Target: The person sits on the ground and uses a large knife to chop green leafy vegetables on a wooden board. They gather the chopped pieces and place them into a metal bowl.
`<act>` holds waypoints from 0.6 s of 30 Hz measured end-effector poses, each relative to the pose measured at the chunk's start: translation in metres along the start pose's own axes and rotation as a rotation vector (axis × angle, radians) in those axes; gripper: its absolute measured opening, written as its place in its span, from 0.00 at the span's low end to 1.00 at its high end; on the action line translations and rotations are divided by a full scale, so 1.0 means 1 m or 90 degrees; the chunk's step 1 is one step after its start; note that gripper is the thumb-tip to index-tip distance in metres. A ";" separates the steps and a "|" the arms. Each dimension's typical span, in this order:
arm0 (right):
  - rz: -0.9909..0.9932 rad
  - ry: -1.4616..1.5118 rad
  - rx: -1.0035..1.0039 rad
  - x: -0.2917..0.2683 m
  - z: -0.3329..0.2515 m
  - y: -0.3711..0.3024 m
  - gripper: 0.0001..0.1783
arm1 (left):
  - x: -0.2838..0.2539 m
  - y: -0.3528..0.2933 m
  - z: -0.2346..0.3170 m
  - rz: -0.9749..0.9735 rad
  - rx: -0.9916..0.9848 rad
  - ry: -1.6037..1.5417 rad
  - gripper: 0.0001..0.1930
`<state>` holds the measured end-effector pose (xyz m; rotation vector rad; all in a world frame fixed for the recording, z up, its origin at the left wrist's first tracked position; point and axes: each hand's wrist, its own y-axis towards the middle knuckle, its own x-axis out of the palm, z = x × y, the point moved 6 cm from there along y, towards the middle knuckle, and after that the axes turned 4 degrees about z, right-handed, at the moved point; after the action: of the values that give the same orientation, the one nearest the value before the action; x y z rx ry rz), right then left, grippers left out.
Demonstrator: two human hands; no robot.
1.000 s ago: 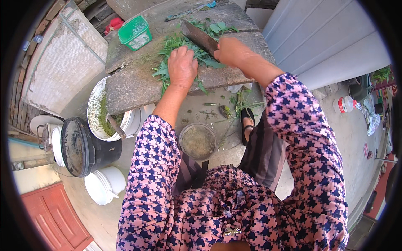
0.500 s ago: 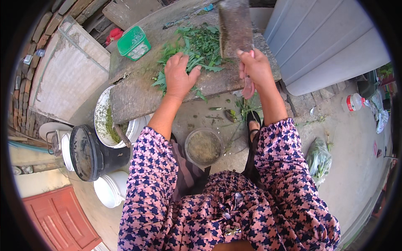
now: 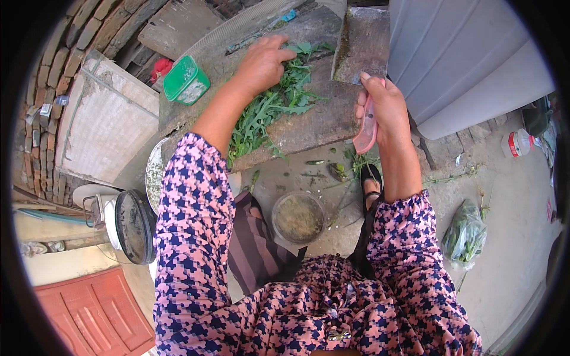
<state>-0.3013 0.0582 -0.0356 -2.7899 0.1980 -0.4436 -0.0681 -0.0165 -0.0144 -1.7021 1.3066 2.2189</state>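
**Heap of green, jagged leaves (image 3: pixel 274 113) and broad, rectangular, dark-stained metal cleaver (image 3: pixel 361 44) at a weathered grey-brown wooden table (image 3: pixel 314 126)**

Nearest, both forearms are covered to below the wrists by loose fabric sleeves (image 3: pixel 193 237) patterned in pink and navy. On the concrete ground between the feet, a round, shallow, greyish basin (image 3: pixel 298 218) is seen; to its right, well apart, a clear plastic bag filled with green plant matter (image 3: pixel 465 234) is placed. At the left, a bucket's round black lid (image 3: pixel 133 226) is shown, partly hidden by the left sleeve.

Farther forward, the cleaver is gripped in the right hand (image 3: pixel 386 110), the fingers being closed around its curved pink handle (image 3: pixel 368 127). The blade is held at the right end of the table, apart from the leaves.

The leaves are spread on the table between the hands. Over their far left part the left hand (image 3: pixel 259 64) is extended, its fingers moderately wide and the thumb set apart; whether the leaves are touched cannot be told.

To the left of that hand, a green rectangular plastic tub (image 3: pixel 186 81) is set on the table. Beyond, a reddish-brown brick wall (image 3: pixel 54 65) is visible.
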 end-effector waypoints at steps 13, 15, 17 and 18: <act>0.002 0.014 0.015 -0.010 -0.006 -0.011 0.12 | -0.033 0.005 -0.118 0.049 -0.354 -0.022 0.11; 0.012 0.001 0.016 -0.011 -0.007 -0.008 0.12 | -0.011 -0.005 -0.127 -0.114 -0.370 0.018 0.13; 0.012 -0.004 0.022 -0.008 -0.007 -0.008 0.12 | 0.007 -0.023 -0.134 -0.222 -0.345 0.039 0.16; 0.017 -0.008 0.025 -0.011 -0.006 -0.009 0.12 | 0.016 -0.028 -0.129 -0.277 -0.330 0.045 0.18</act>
<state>-0.3125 0.0669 -0.0307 -2.7479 0.2221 -0.4195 0.0389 -0.0881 -0.0483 -1.9855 0.3073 2.3520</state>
